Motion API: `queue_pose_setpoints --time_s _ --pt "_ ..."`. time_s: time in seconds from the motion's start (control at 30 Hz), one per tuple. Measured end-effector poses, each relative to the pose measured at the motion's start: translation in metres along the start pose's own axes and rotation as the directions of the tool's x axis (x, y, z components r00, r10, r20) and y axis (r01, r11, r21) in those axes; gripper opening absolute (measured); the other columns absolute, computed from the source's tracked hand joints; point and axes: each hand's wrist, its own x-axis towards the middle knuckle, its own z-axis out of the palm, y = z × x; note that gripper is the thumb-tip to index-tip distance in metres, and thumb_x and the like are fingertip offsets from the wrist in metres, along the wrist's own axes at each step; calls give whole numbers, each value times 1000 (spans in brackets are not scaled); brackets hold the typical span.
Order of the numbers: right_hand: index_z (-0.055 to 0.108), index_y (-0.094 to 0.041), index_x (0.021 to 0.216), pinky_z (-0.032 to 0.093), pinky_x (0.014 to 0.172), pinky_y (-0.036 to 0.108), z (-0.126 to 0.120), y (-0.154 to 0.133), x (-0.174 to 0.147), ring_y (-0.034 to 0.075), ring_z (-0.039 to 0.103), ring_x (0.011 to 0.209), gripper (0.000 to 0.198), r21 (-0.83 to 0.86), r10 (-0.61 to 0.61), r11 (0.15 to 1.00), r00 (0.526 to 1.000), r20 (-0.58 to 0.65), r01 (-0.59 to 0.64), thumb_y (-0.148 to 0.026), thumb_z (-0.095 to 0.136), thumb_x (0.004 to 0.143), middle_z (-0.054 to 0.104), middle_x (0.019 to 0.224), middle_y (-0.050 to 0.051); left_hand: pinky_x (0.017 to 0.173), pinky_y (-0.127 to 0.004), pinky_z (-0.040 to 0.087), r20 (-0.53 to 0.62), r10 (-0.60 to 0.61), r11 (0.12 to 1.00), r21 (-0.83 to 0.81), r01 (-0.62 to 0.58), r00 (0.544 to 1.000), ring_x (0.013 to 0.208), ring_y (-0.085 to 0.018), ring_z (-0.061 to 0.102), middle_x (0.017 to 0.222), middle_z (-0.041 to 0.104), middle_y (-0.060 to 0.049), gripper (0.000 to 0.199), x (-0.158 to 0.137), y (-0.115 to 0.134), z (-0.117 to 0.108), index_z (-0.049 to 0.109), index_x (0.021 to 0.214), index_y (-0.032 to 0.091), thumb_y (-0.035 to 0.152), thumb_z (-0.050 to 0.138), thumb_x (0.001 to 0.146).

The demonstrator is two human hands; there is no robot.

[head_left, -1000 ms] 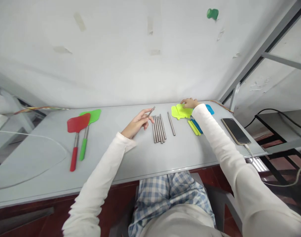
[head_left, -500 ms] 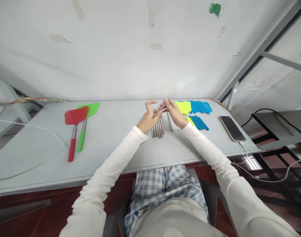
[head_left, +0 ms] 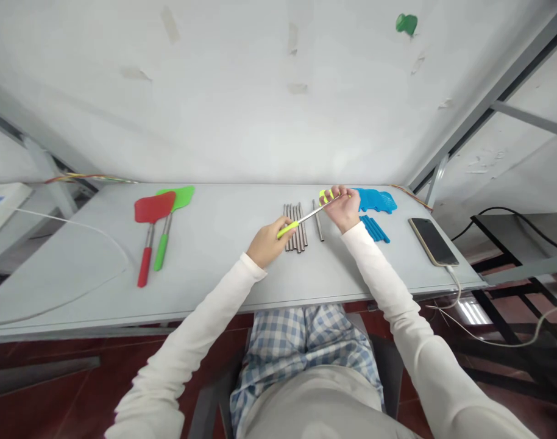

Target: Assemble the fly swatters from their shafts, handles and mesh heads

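My left hand (head_left: 270, 241) is closed around a yellow handle (head_left: 287, 230), from which a thin metal rod (head_left: 312, 213) slants up to the right. The fingers of my right hand (head_left: 345, 207) curl around the rod's far end. Beside and partly behind those fingers shows a yellow fly swatter head (head_left: 323, 197), mostly hidden. Below my hands lies a row of several metal rods (head_left: 300, 244), with a single rod (head_left: 318, 222) apart to its right. Blue swatter heads (head_left: 376, 200) and several blue handles (head_left: 374, 228) lie right of my right hand.
At the left of the grey table (head_left: 223, 256) lie a red fly swatter (head_left: 154, 208) and a green one (head_left: 182, 196), overlapping. A phone (head_left: 431, 242) with a white charging cable (head_left: 456, 283) sits near the right edge. The white wall (head_left: 242, 122) rises behind the table.
A yellow handle that lay beside the blue ones is now in my left hand, on the metal rod. My left hand has come down closer to me; my right has shifted right.
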Motion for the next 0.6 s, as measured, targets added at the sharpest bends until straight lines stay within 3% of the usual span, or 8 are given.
queue_pose_setpoints --time_s 0.2,0.3,0.4,0.5,0.6 --pt "24 -22 67 39 54 27 15 24 -34 12 36 50 21 269 144 954 989 -28 -131 -36 23 84 30 59 -4 59 -25 30 32 29 992 123 -32 999 62 -17 54 71 60 -2 21 7 3 14 58 95 21 38 47 92" --pt "26 -23 67 43 55 27 15 18 -39 12 40 52 29 272 240 937 970 -42 -220 -43 30 88 35 58 -4 59 -26 30 -9 -8 961 276 10 1000 71 -20 60 85 65 -8 27 8 2 26 59 101 22 41 43 94" --pt "19 -23 64 35 44 22 18 13 -39 10 25 43 41 300 267 928 957 -115 -223 -50 35 90 22 49 -7 59 -26 29 -30 -37 946 322 45 999 70 -20 60 83 64 -9 31 10 5 40 60 104 22 45 42 94" --pt "8 -22 65 16 35 21 20 15 -36 9 6 40 48 321 231 931 962 -143 -175 -47 37 93 6 45 -9 56 -26 28 -2 -40 992 119 40 999 58 -18 55 66 56 -4 25 13 12 48 58 94 21 44 50 91" --pt "5 -22 66 11 33 20 14 11 -25 8 3 40 50 293 219 938 973 -80 -187 -47 39 94 6 44 -10 47 -23 25 162 -101 945 -293 146 982 42 -11 40 53 42 4 29 16 17 41 49 80 22 50 56 86"
